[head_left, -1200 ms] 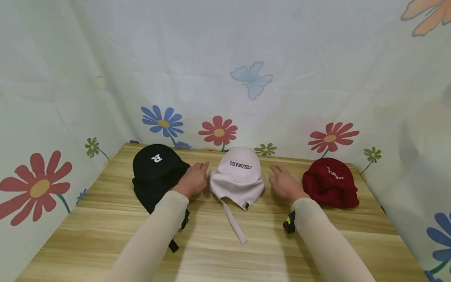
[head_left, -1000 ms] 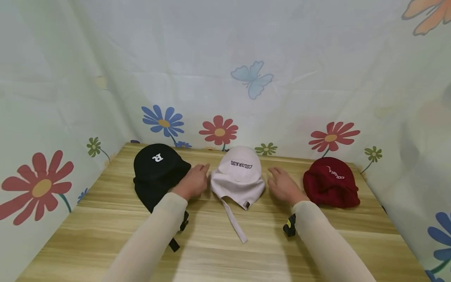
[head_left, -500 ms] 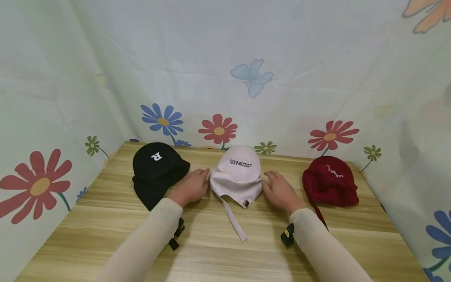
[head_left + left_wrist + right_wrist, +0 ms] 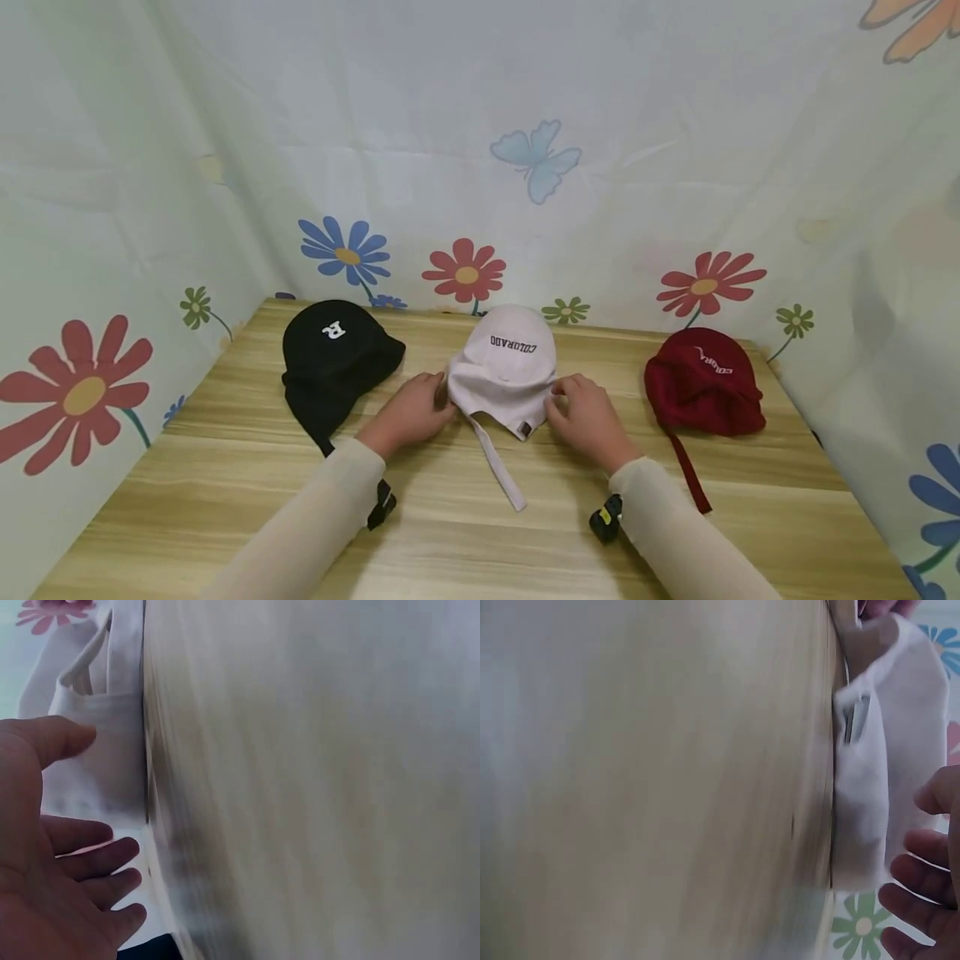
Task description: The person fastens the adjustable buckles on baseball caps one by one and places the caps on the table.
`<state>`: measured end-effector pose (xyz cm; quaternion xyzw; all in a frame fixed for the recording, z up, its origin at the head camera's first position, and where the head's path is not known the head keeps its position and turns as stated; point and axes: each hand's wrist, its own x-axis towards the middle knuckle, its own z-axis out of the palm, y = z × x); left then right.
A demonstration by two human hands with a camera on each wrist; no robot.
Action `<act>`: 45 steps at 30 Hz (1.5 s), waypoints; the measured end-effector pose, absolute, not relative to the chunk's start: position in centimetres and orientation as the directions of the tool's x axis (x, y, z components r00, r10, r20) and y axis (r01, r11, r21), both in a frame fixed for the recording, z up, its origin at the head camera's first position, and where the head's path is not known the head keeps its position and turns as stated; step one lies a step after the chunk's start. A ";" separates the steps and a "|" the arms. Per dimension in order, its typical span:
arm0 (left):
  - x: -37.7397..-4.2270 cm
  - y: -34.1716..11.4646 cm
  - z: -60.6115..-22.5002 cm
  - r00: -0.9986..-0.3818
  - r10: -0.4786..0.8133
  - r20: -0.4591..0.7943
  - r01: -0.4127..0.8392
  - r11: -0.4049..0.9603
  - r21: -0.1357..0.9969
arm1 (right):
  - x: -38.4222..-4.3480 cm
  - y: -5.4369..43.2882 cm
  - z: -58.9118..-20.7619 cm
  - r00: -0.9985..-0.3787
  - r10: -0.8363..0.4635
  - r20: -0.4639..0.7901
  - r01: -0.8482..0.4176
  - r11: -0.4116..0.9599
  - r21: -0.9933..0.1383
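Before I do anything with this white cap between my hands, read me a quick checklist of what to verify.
1. Hands on opposite sides: ok; left hand and right hand flank the white cap.
2. Fingers closed on it: not ok; in the wrist views, each hand's thumb and fingers stand apart.
3. Both hands touching it: cannot tell; they overlap its edges in view, but contact isn't certain.
4. Neighbours clear of it: ok; the black cap and red cap lie apart from it.
5. Strap free: ok; it lies on the table with neither hand on it.
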<state>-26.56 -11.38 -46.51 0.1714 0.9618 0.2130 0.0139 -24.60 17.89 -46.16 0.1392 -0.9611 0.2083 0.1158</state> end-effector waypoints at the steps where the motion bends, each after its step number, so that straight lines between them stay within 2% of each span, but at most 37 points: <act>1: -26.5 -11.3 -46.6 -0.943 0.329 0.042 0.316 0.853 0.416 | -24.5 17.7 -46.1 -0.933 -0.228 0.278 -0.322 0.875 -0.363; 10: -25.6 -10.1 -46.4 -0.951 0.310 0.016 0.285 0.851 0.442 | -23.9 16.2 -46.3 -0.907 -0.328 0.262 -0.400 0.865 -0.304; 21: -24.8 -9.2 -45.9 -0.963 0.270 0.003 0.240 0.848 0.472 | -23.6 15.1 -46.7 -0.920 -0.365 0.145 -0.392 0.867 -0.309; 26: -25.1 -9.0 -46.0 -0.954 0.298 0.025 0.272 0.833 0.482 | -23.8 14.9 -46.9 -0.922 -0.367 0.126 -0.388 0.858 -0.338; 33: -25.1 -8.7 -45.8 -0.944 0.323 0.063 0.309 0.806 0.506 | -24.0 14.6 -46.7 -0.939 -0.338 0.064 -0.329 0.828 -0.454; 41: -25.0 -8.3 -45.9 -0.947 0.304 0.100 0.313 0.815 0.487 | -23.8 14.5 -47.0 -0.919 -0.387 0.073 -0.378 0.814 -0.440; 45: -24.8 -8.3 -45.8 -0.954 0.267 0.135 0.297 0.785 0.544 | -23.5 14.5 -46.7 -0.923 -0.372 0.102 -0.377 0.812 -0.446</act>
